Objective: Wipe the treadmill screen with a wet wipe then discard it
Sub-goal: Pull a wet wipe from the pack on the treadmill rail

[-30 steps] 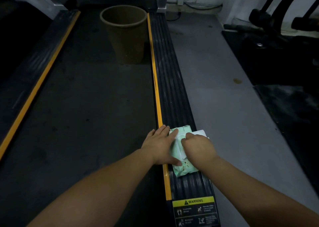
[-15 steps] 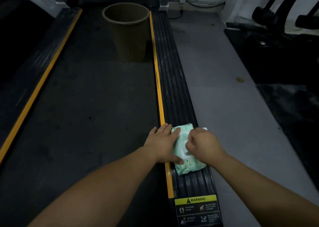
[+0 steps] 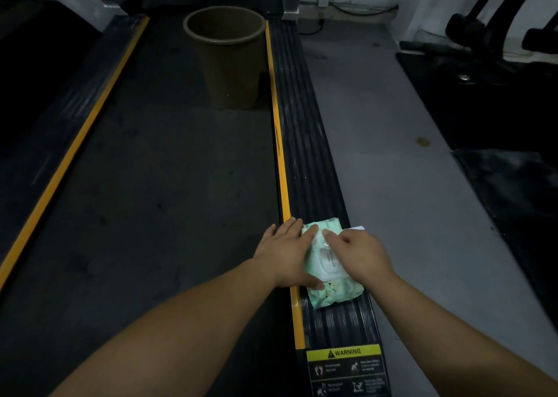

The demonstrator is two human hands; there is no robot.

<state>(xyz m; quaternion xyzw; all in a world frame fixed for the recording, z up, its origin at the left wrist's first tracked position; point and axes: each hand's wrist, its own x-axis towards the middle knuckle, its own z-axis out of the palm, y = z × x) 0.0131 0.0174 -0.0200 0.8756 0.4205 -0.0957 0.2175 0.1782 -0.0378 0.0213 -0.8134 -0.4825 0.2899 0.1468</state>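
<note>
While on wipes pack (image 3: 329, 294), both hands (image 3: 284, 254) (image 3: 360, 255).

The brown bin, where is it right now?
In the head view, the brown bin stands upright at the far end of the treadmill belt, against its right yellow-edged side rail.

A yellow warning label (image 3: 344, 353) sits on the ribbed side rail (image 3: 305, 142). Right of that rail lies grey floor (image 3: 392, 185), then black mats (image 3: 498, 109).

The right hand (image 3: 359, 256) hides part of the wipe pack (image 3: 327, 275); warning label (image 3: 347, 369) print unreadable.
</note>
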